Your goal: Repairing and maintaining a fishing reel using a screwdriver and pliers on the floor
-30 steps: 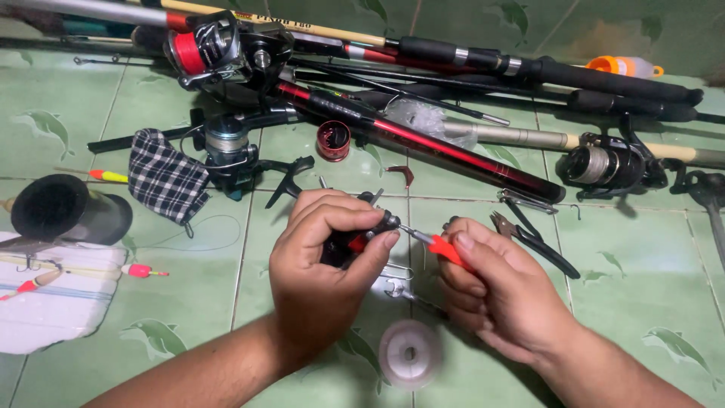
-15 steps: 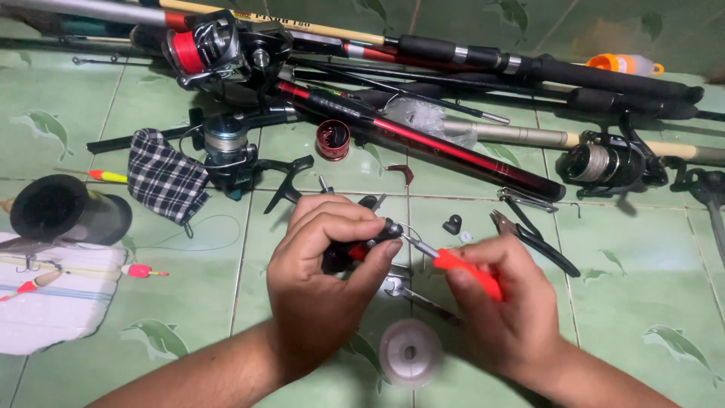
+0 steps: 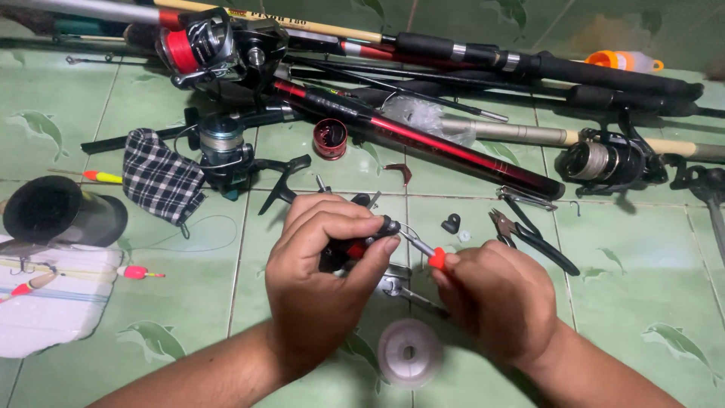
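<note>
The left hand [image 3: 321, 283] has its fingers curled shut around a small black and red fishing reel [image 3: 351, 245], thumb pressed on top near the front end, holding it just above the green tiled floor [image 3: 627, 302]. The right hand [image 3: 498, 298] is closed in a fist around a screwdriver [image 3: 427, 253]; only the tip of its orange-red handle and the thin metal shaft show, and the shaft slants up to the left to meet the reel at the left thumb. The two hands sit close together, almost touching. Directly below them on the floor lies a clear spool of line [image 3: 409, 353], and between the hands and the spool a small metal part [image 3: 393, 283] peeks out. To the right of the right hand lies a pair of black-handled pliers [image 3: 529, 233], with a small black piece [image 3: 451, 224] between the pliers and the reel. Farther up, a small red spool [image 3: 330, 139] rests beside a long red and black rod [image 3: 423, 140], and more rods and reels are piled across the top. On the left sit a checked cloth [image 3: 158, 181], a dark cylinder [image 3: 60, 213] on its side, and an orange float [image 3: 136, 272].
</note>
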